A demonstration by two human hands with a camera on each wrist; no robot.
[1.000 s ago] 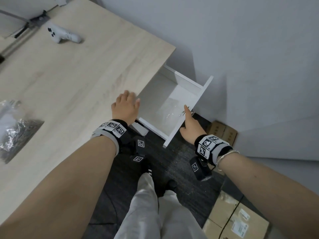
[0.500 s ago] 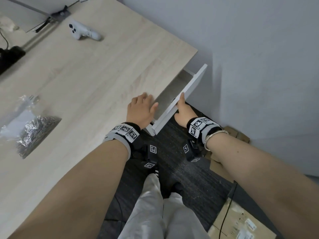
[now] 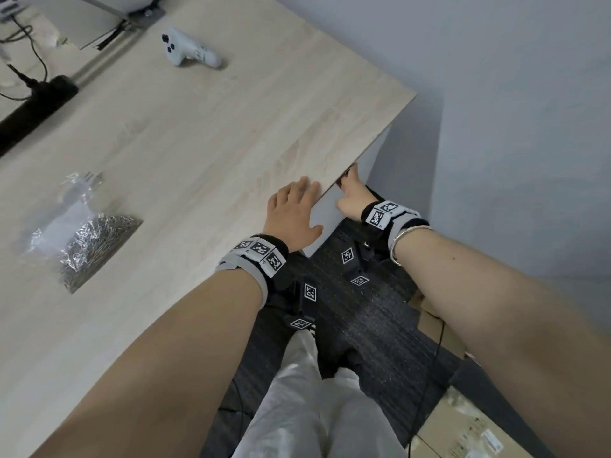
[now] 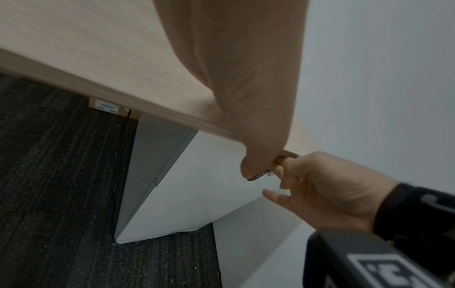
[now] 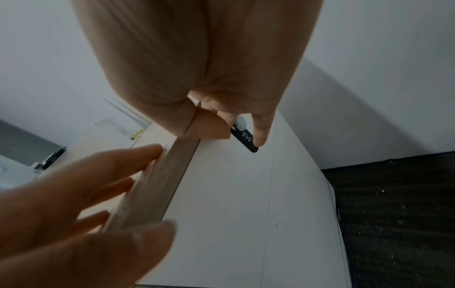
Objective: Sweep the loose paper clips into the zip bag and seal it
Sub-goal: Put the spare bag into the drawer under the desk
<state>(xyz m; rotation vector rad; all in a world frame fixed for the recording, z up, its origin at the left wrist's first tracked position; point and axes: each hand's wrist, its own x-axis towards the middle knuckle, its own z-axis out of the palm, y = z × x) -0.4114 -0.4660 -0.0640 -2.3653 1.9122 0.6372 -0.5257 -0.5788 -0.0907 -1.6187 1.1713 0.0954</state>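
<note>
White drawer front [image 3: 325,209] sits nearly flush under the desk [image 3: 205,133]; right hand [image 3: 352,200] pinches its handle, left hand [image 3: 292,214] flat, relaxed. Push squarely, keeping fingertips clear.

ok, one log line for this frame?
left hand: flat on light wooden desk edge | right hand: at small black lock on white drawer front | clear zip bag of paper clips: on desk, untouched
</note>
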